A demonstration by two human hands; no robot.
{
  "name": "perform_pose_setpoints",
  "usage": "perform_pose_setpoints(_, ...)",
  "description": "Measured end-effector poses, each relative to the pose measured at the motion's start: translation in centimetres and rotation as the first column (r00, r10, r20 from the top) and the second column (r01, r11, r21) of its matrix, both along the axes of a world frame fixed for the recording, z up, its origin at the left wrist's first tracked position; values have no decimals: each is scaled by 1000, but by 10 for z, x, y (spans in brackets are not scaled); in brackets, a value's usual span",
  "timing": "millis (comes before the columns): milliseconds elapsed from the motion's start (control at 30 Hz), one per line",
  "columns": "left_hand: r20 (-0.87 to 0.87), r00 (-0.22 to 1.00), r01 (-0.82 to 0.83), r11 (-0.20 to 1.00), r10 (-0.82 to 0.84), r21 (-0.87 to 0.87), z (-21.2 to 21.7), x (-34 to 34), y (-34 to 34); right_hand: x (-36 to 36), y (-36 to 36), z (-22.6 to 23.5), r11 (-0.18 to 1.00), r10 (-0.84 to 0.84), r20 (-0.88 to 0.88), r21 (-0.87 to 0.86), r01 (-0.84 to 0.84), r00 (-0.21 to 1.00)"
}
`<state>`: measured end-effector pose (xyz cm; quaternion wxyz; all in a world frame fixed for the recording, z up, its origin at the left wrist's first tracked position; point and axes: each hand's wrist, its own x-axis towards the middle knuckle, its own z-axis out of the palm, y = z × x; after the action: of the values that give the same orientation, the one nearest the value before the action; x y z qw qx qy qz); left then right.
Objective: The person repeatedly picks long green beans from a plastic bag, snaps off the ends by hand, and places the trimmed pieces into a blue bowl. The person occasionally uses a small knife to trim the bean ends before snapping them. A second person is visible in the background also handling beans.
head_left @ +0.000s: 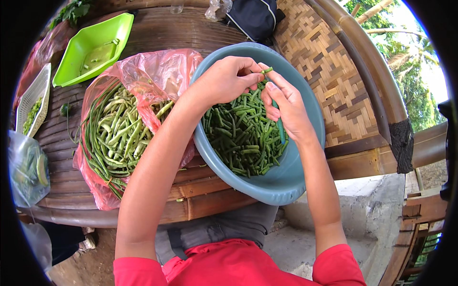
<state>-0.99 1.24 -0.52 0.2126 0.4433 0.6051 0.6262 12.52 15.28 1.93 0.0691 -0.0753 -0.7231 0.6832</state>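
Observation:
Over the far side of a blue-grey plastic basin [260, 193], my two hands are close together. My left hand [229, 78] is closed, pinching a short green bean [267, 70] at its fingertips. In my right hand [288, 107] is a knife with a teal handle [279, 125], which points down toward the basin; its blade is hidden by the fingers. The right thumb and forefinger are beside the bean. Below them, many cut green bean pieces [245, 128] fill much of the basin.
Left of the basin lies a red plastic bag [160, 71] of whole long beans [119, 126]. Beyond are a bright green tray [90, 50], a white basket [45, 102] and a clear bag of vegetables [28, 167]. A black bag [253, 19] lies behind; a woven bamboo panel [334, 76] bounds the right.

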Motion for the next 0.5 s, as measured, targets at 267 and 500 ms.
perform_pose_setpoints(267, -34, 999, -4, 997, 1, -83, 0, -3, 1, -2, 3, 0, 990, -138, -135, -16, 137, 981)
perform_pose_setpoints(500, -78, 996, -44, 997, 38, -71, -3, -6, 3, -2, 2, -2, 991, -131, -104, 5, 132, 986)
